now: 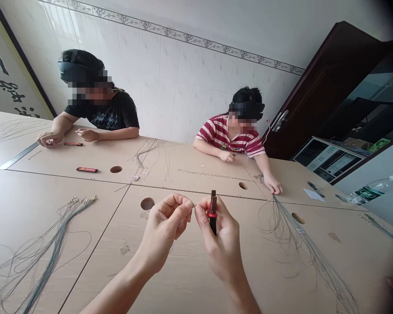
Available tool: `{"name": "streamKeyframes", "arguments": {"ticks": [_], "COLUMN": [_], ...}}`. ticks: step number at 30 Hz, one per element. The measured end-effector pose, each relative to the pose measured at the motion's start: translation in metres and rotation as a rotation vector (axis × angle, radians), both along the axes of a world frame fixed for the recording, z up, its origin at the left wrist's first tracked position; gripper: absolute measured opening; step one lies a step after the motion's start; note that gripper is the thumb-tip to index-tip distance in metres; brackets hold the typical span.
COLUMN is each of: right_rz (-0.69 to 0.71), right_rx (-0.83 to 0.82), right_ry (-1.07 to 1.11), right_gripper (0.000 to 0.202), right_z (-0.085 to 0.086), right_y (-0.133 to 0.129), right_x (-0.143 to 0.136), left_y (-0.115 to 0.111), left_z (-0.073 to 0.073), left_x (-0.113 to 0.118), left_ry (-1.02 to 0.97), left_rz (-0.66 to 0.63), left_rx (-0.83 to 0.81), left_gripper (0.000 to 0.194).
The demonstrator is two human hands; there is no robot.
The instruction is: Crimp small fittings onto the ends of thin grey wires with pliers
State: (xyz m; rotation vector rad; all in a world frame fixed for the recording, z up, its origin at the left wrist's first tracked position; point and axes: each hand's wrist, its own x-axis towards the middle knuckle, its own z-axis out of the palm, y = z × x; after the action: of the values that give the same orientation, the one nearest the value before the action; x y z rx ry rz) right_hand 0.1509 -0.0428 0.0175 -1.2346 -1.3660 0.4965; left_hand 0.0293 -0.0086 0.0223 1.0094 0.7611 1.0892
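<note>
My left hand (pixel 167 229) is closed in a pinch above the middle of the table, thumb against forefinger. A tiny thing shows at those fingertips, too small to name. Close by on the right, my right hand (pixel 225 244) is wrapped round a pair of pliers (pixel 212 209) with red and black grips, jaws pointing up and away. Its thumb and forefinger also meet at the same tiny thing, almost touching the left fingertips. Under my left hand a short bit of thin cord shows faintly.
Grey-green cords (pixel 54 246) with gold-coloured ends lie at left, another bundle (pixel 309 253) at right. Across the table (pixel 170 283) sit two people, in a black shirt (pixel 118 111) and a striped shirt (pixel 212 131). Round holes, a red-and-black lighter-like object (pixel 87 169) and a bottle (pixel 375 189) are visible.
</note>
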Motion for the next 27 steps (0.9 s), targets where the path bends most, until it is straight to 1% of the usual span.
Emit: {"name": "streamKeyframes", "arguments": {"ticks": [4, 10, 12, 15, 18, 21, 23, 27], "right_rz": [0.007, 0.012, 0.012, 0.021, 0.055, 0.106, 0.129, 0.14], "right_rx": [-0.021, -0.017, -0.024, -0.036, -0.072, -0.111, -0.116, -0.105], "right_ry": [-0.015, -0.036, -0.034, -0.029, 0.005, 0.052, 0.066, 0.058], "right_gripper": [0.019, 0.018, 0.018, 0.021, 0.023, 0.021, 0.019, 0.017], "right_z": [-0.001, -0.001, -0.001, 0.0, 0.001, 0.003, 0.004, 0.006], "right_y": [0.0, 0.0, -0.001, -0.001, -0.001, -0.001, -0.001, -0.001], "right_x": [0.0, 0.002, 0.002, 0.002, 0.003, 0.005, 0.006, 0.005], "left_y": [0.0, 0.004, 0.005, 0.007, 0.009, 0.009, 0.009, 0.01], "left_z": [-0.001, -0.001, -0.002, -0.002, -0.002, -0.002, -0.001, 0.0], "left_x": [-0.001, -0.003, -0.003, -0.005, -0.007, -0.009, -0.01, -0.011], "left_ry": [0.052, 0.145, 0.16, 0.2, 0.253, 0.285, 0.27, 0.208], "left_rz": [-0.003, 0.012, 0.038, 0.031, 0.014, 0.028, 0.033, 0.006], "left_rx": [0.016, 0.122, 0.159, 0.217, 0.272, 0.316, 0.306, 0.212], "left_gripper": [0.027, 0.019, 0.02, 0.022, 0.022, 0.022, 0.021, 0.021]}}
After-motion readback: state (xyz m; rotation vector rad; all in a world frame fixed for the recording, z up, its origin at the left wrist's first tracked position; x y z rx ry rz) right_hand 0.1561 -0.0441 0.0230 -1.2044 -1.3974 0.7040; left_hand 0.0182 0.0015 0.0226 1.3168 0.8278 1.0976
